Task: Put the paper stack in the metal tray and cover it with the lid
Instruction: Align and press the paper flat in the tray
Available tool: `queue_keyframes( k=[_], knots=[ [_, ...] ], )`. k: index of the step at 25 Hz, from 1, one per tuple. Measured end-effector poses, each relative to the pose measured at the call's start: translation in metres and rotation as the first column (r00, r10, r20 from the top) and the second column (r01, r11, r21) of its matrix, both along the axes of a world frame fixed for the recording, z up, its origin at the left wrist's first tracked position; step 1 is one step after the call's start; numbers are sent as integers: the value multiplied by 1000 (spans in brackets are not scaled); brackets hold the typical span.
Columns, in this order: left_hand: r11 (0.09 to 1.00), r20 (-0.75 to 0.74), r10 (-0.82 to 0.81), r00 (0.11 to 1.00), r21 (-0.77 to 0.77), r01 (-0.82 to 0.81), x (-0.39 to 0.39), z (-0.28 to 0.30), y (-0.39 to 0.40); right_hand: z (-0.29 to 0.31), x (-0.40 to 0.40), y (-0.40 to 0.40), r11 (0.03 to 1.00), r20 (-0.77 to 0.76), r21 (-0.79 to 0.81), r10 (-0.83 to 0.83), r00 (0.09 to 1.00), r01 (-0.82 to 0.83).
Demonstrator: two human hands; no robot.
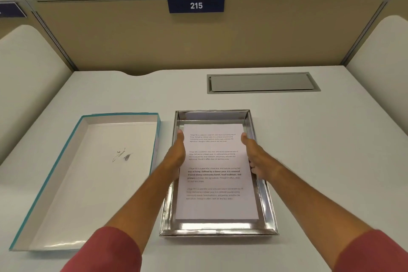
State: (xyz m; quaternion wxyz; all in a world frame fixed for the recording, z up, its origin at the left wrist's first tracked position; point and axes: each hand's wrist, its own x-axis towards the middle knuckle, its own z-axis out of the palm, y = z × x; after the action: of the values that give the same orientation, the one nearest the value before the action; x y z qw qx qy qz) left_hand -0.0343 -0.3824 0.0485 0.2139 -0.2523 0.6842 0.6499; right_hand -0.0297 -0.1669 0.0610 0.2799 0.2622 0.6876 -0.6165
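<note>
I see the white desk (309, 139) spread out under both forearms, with a tan partition behind it. Out past my left hand (176, 157), on its outer side, lies the lid (92, 174), upside down, white inside with a teal edge and a faint grey mark on its floor; it sits just beside the metal tray (217, 228) without covering anything. The tray lies directly under and between my two hands, its shiny walls rising around them.

My judgement is that the first half is nearly done: the paper stack (214, 183) is already inside the tray walls, its near edge close to the tray's near wall, with a band of bare metal showing beyond the fingertips at the far end. Whether it rests fully flat on the floor I cannot tell. What is left is to let go, pick up the lid, turn it over and set it on the tray.

The left hand clasps the stack's left long edge, thumb on top; my right hand (256, 157) clasps the right long edge the same way, fingers tucked down beside the tray wall. The hands are well apart, one each side.

The stack looks squared and neat, top sheet white with four blocks of small printed text, some lines bold.
</note>
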Motion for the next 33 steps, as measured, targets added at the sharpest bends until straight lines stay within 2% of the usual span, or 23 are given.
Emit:
queue_keyframes(
  k=[6,10,15,22,33],
  knots=[
    [999,117,28,993,-42,-23,-13,9,-8,-5,-7,6,1000,37,-8,-18,999,19],
    [999,149,19,989,-49,-11,-14,2,-9,-1,-8,9,999,41,-13,34,999,-33],
    [998,188,54,981,-52,-45,-17,1,-8,-6,-13,11,1000,18,-6,13,1000,-13],
    [999,190,41,981,-25,-37,-18,-1,-11,-8,-14,11,1000,44,-8,16,999,-16],
    [1000,70,-6,998,16,4,-5,8,-7,-10,-7,8,997,-23,47,66,998,-65]
  ],
)
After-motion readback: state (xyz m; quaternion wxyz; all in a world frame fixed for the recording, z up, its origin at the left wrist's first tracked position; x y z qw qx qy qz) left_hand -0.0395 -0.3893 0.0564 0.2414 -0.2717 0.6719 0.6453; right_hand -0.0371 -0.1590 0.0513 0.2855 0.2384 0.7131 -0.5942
